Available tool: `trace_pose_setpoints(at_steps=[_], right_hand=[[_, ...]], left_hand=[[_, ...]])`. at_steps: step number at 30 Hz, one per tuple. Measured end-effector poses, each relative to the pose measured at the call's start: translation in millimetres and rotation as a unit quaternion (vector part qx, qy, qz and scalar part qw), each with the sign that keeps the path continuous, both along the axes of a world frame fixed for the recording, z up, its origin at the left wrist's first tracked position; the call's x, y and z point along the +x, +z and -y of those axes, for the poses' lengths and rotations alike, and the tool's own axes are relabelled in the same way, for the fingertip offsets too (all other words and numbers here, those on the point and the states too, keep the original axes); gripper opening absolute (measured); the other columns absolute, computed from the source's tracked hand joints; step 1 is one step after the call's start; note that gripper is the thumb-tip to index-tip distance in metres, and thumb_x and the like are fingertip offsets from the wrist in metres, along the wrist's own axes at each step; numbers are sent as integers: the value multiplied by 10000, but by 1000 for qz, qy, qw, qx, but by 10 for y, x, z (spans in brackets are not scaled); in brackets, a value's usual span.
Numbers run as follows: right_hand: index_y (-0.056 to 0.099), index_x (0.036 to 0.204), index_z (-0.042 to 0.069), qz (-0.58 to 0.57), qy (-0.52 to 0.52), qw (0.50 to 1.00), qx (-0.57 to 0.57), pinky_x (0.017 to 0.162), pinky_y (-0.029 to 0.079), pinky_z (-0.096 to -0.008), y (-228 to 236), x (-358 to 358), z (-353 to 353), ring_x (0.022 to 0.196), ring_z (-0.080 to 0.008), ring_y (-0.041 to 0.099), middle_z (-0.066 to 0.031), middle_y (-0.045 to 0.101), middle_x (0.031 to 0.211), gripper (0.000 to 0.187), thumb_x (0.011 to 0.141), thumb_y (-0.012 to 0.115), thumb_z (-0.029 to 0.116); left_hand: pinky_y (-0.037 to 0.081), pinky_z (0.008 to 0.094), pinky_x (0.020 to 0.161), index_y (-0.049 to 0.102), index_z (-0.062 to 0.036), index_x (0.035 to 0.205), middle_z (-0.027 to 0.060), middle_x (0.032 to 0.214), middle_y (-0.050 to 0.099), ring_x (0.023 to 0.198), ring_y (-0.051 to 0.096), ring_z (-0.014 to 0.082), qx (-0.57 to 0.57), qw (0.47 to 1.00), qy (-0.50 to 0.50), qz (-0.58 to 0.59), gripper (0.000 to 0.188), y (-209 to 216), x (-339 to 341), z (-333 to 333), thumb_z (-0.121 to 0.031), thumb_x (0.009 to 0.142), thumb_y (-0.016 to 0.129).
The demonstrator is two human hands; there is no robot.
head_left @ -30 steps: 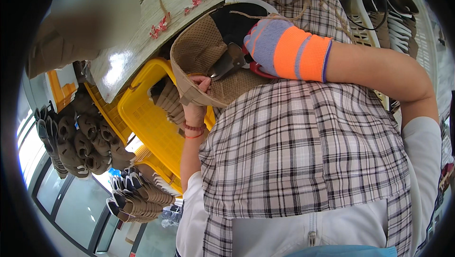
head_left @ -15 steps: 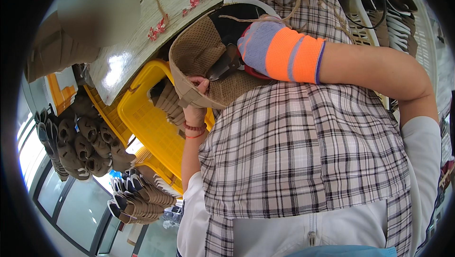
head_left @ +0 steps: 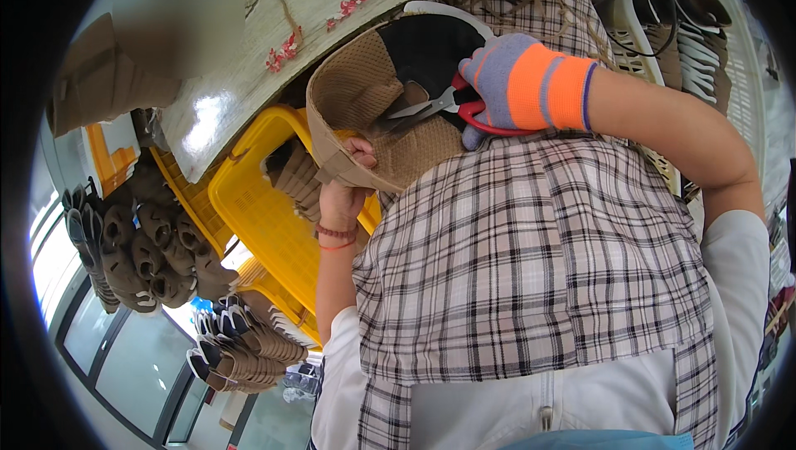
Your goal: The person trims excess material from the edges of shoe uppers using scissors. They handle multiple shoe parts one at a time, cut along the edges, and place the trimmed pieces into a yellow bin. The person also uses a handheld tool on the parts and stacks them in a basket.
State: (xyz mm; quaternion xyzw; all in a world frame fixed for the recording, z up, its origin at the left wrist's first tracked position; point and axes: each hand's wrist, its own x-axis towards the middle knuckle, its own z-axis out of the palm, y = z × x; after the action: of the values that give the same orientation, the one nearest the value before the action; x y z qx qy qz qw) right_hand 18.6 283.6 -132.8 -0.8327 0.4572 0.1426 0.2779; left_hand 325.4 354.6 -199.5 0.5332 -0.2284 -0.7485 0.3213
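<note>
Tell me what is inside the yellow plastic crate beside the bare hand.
Inside the yellow plastic crate, a few tan mesh shoe uppers lean at the far end. The bare left hand and plaid apron cover its right part.

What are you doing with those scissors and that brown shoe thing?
A person is working on a tan mesh shoe upper. The bare left hand holds it from below, and the right hand, in a grey and orange glove, holds red-handled scissors with the blades against the upper's inside. A checked apron covers the lap. Beside it, a yellow crate holds more brown pieces, and stacks of similar uppers sit to the left.
</note>
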Motion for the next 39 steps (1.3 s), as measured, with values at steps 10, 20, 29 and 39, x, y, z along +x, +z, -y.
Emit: trace_pose_setpoints(at_steps=[10, 20, 29, 39], right_hand=[[629, 953, 5, -18, 57, 997, 51, 622, 522, -381, 79, 140, 164, 725, -305, 651, -139, 655, 771, 774, 625, 649, 705], [646, 924, 17, -11, 78, 996, 42, 614, 519, -378, 52, 269, 169, 696, -310, 652, -143, 651, 714, 636, 697, 653, 611], [645, 909, 17, -14, 77, 997, 24, 610, 516, -384, 65, 263, 133, 679, -317, 646, -145, 652, 710, 440, 759, 629, 431], [660, 898, 35, -16, 88, 996, 26, 598, 511, -390, 51, 284, 137, 671, -315, 645, -142, 651, 696, 418, 767, 616, 430]], left_hand=[[479, 289, 829, 580, 39, 1148, 110, 1045, 645, 939, 598, 185, 84, 989, 64, -99, 384, -126, 9, -16, 27, 773, 665], [458, 319, 913, 563, 47, 1183, 117, 1155, 610, 1031, 578, 210, 79, 981, 55, -168, 406, -105, -58, 6, 31, 787, 648], [488, 318, 866, 636, 14, 1073, 95, 1057, 646, 959, 602, 199, 91, 982, 105, -130, 318, -327, 81, -74, 70, 761, 664], [483, 311, 872, 614, 20, 1107, 86, 1064, 643, 958, 598, 191, 76, 984, 67, -146, 348, -127, -80, -3, 51, 765, 671]])
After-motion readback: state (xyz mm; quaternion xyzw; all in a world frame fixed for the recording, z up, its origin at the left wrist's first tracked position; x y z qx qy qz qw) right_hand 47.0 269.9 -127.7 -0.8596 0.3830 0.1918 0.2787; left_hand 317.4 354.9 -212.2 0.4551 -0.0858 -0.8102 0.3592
